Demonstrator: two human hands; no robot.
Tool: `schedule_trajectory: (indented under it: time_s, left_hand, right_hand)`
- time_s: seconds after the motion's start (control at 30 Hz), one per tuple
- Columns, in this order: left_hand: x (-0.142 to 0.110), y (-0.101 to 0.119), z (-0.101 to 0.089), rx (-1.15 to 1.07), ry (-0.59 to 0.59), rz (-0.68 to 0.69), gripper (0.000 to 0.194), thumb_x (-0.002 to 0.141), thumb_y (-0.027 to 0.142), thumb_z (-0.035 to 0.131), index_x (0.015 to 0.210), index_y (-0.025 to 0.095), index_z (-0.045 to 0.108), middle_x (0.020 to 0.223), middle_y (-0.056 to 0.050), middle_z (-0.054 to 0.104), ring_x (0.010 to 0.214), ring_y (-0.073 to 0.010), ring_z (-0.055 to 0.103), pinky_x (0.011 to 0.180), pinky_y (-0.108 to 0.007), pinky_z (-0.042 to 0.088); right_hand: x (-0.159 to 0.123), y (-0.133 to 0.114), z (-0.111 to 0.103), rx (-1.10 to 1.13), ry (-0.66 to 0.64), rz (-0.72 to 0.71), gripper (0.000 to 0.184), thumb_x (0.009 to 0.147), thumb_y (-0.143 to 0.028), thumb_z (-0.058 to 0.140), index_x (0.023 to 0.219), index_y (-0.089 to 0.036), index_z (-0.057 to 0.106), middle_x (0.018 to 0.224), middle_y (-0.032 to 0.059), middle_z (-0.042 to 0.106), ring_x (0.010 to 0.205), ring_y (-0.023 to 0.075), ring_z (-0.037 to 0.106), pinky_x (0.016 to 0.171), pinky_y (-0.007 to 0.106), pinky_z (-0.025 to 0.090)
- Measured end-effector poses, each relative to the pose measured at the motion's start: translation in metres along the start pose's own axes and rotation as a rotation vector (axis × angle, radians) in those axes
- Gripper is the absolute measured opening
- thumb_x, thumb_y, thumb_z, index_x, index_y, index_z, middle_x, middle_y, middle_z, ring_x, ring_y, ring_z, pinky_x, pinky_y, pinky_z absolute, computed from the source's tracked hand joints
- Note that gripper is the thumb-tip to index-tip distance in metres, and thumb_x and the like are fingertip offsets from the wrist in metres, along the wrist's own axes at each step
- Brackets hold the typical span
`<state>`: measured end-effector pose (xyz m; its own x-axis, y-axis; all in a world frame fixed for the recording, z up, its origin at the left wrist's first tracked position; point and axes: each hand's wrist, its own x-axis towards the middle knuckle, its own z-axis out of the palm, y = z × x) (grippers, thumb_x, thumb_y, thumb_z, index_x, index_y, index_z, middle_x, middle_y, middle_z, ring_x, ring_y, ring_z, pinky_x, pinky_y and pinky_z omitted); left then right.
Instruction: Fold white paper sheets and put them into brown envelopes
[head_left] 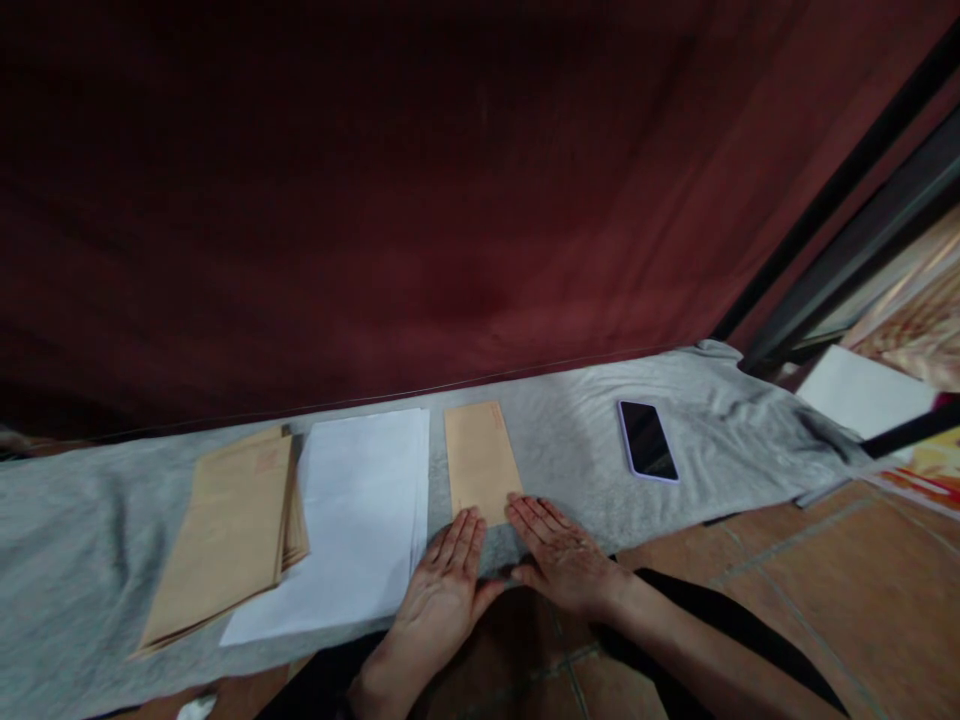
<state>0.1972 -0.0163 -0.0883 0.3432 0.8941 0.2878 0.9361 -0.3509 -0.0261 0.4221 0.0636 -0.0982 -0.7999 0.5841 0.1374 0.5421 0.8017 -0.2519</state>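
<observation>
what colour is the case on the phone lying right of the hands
Light purple, seen at its edge in the head view.

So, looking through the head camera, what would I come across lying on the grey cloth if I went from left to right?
Stack of larger brown envelopes → white paper sheets → small brown envelope → phone with a purple edge.
</observation>
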Motion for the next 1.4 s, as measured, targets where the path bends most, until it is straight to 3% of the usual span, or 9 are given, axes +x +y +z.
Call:
schedule_trajectory:
  time_s: [0.17,0.3,0.4,0.5,0.8,0.97,1.07,1.2,1.4]
  left_hand:
    - [0.002,-0.002,0.000,0.027,-0.022,-0.011,0.056,0.096,0.046,0.050,0.137,0.007,0.054,0.143,-0.019,0.056,0.132,-0.0286,0.055,0.100,-0.040,0.055]
    - [0.010,-0.006,0.007,0.055,-0.037,-0.022,0.041,0.098,0.033,0.048,0.127,0.009,0.062,0.135,-0.016,0.064,0.126,-0.0270,0.060,0.099,-0.039,0.056]
    - [0.016,-0.009,0.010,0.080,-0.086,-0.039,0.035,0.094,0.013,0.046,0.123,0.014,0.066,0.133,-0.012,0.066,0.123,-0.0257,0.062,0.097,-0.038,0.057]
    - [0.023,-0.012,0.003,0.085,-0.161,-0.083,0.045,0.088,0.001,0.043,0.123,0.016,0.067,0.135,-0.010,0.065,0.123,-0.0239,0.062,0.097,-0.037,0.057]
    - [0.039,-0.014,-0.008,0.069,-0.228,-0.087,0.055,0.083,-0.006,0.041,0.128,0.015,0.064,0.139,-0.012,0.062,0.125,-0.0245,0.060,0.104,-0.039,0.052]
    - [0.040,-0.012,-0.004,0.110,-0.213,-0.057,0.055,0.082,-0.005,0.041,0.130,0.013,0.062,0.138,-0.013,0.062,0.126,-0.0254,0.060,0.103,-0.040,0.052]
    - [0.039,-0.011,-0.002,0.141,-0.197,-0.040,0.055,0.082,-0.005,0.041,0.129,0.013,0.063,0.137,-0.013,0.063,0.125,-0.0254,0.061,0.102,-0.040,0.053]
    - [0.037,-0.009,-0.003,0.134,-0.190,-0.036,0.056,0.081,-0.005,0.041,0.131,0.012,0.061,0.139,-0.015,0.062,0.126,-0.0256,0.060,0.100,-0.039,0.054]
    - [0.034,-0.006,-0.010,0.071,-0.239,-0.046,0.057,0.081,-0.005,0.041,0.130,0.014,0.061,0.139,-0.015,0.061,0.128,-0.0276,0.059,0.100,-0.041,0.054]
  right_hand:
    - [0.014,0.006,-0.015,0.136,0.025,0.103,0.050,0.103,-0.042,0.042,0.147,-0.019,0.047,0.150,0.0109,0.050,0.139,0.0240,0.046,0.115,0.043,0.038]
    - [0.040,0.017,-0.018,0.254,0.141,0.357,0.032,0.099,-0.028,0.046,0.123,-0.020,0.066,0.115,0.0110,0.070,0.103,0.0226,0.068,0.090,0.035,0.053]
    - [0.056,0.023,-0.013,0.327,0.116,0.493,0.021,0.093,-0.024,0.053,0.105,-0.021,0.071,0.093,0.0069,0.073,0.083,0.0194,0.069,0.076,0.029,0.053]
    - [0.066,0.027,-0.007,0.381,0.108,0.570,0.016,0.090,-0.024,0.057,0.098,-0.021,0.071,0.086,0.0039,0.074,0.080,0.0186,0.070,0.073,0.027,0.051]
    - [0.078,0.037,-0.010,0.455,0.118,0.633,0.013,0.088,-0.026,0.059,0.093,-0.021,0.070,0.085,0.0021,0.074,0.080,0.0186,0.070,0.069,0.025,0.050]
    - [0.072,0.019,-0.018,0.299,0.159,0.514,0.016,0.092,-0.019,0.053,0.100,-0.019,0.066,0.095,0.0061,0.071,0.087,0.0186,0.068,0.078,0.028,0.052]
    - [0.064,0.002,-0.016,0.211,0.172,0.278,0.027,0.097,-0.021,0.048,0.118,-0.018,0.063,0.119,0.0103,0.068,0.110,0.0210,0.063,0.095,0.034,0.051]
    - [0.044,-0.015,-0.001,0.049,0.131,-0.010,0.050,0.100,-0.030,0.048,0.148,-0.013,0.044,0.151,0.0132,0.048,0.141,0.0229,0.042,0.117,0.041,0.035]
    - [0.016,-0.015,0.011,-0.064,0.102,-0.044,0.067,0.100,-0.042,0.052,0.157,-0.015,0.029,0.161,0.0135,0.029,0.148,0.0249,0.029,0.121,0.042,0.031]
